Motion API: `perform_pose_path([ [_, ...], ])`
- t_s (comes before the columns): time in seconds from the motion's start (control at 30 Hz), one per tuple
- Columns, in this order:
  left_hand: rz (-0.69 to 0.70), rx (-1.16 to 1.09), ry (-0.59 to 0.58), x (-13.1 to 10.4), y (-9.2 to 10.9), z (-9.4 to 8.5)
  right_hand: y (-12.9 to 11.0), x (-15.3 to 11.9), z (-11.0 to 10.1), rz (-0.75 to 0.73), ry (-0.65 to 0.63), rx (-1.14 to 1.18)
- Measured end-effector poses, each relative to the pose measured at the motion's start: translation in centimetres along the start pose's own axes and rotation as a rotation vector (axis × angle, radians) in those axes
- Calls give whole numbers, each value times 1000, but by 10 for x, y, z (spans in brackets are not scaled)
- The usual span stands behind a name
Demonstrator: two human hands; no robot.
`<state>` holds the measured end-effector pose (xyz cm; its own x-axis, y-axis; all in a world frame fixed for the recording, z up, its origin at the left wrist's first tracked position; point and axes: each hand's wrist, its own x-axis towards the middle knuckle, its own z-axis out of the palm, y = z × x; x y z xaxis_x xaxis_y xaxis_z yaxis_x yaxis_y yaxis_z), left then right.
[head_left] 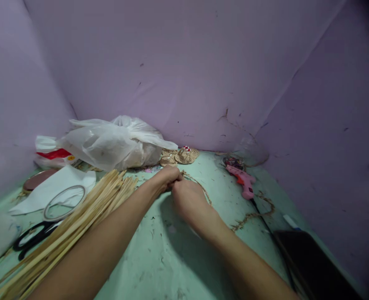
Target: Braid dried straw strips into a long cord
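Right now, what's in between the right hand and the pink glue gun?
In the head view, a thin straw-coloured cord curves close by the right hand; then there's green tabletop up to the pink glue gun.

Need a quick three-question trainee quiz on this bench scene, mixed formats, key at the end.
1. True or false: the glue gun is gripped in a hand.
2. The scissors have handles that are: A red, B black, C white.
3. Which hand is nearer the bundle of pale strips?

Key:
1. False; the pink glue gun lies on the table.
2. B.
3. The left hand.
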<state>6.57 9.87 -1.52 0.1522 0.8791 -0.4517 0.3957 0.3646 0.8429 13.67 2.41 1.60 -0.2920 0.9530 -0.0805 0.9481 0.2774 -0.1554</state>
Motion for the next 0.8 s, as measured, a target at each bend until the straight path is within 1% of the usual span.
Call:
perform_pose_path([
  [0.07, 26, 32, -3, -2, 1, -1, -1, -2, -5, -31, -56, 47],
  [0.1, 35, 49, -11, -3, 1, -2, 3, -2, -10, -42, -87, 93],
  [0.17, 33, 72, -33, -5, 2, -5, 17, 2, -20, -29, -131, 250],
  [0.2, 27, 81, -50, -6, 3, -7, 27, 6, -25, 29, -91, 351],
  [0.23, 20, 85, -73, -7, 3, -9, 36, 11, -28, 117, -7, 493],
  [0.27, 13, 84, -101, -8, 4, -10, 45, 16, -30, 222, 74, 673],
  [0.3, 8, 84, -127, -8, 5, -12, 53, 20, -29, 324, 101, 850],
  [0.33, 5, 84, -149, -9, 5, -13, 58, 24, -27, 405, 88, 1001],
  [0.37, 2, 83, -165, -9, 6, -14, 60, 27, -24, 460, 48, 1120],
  [0.43, -6, 75, -181, -9, 6, -15, 59, 31, -16, 515, -46, 1253],
  [0.5, -13, 61, -192, -8, 6, -15, 52, 31, -9, 517, -100, 1303],
  [0.63, 29, 58, -167, -9, 4, -13, 41, 33, 2, 517, -144, 1316],
  [0.73, 63, 94, -166, -11, 4, -13, 45, 40, 13, 526, -98, 1226],
  [0.8, 103, 189, -156, -10, 3, -13, 50, 44, 20, 523, -45, 1147],
])
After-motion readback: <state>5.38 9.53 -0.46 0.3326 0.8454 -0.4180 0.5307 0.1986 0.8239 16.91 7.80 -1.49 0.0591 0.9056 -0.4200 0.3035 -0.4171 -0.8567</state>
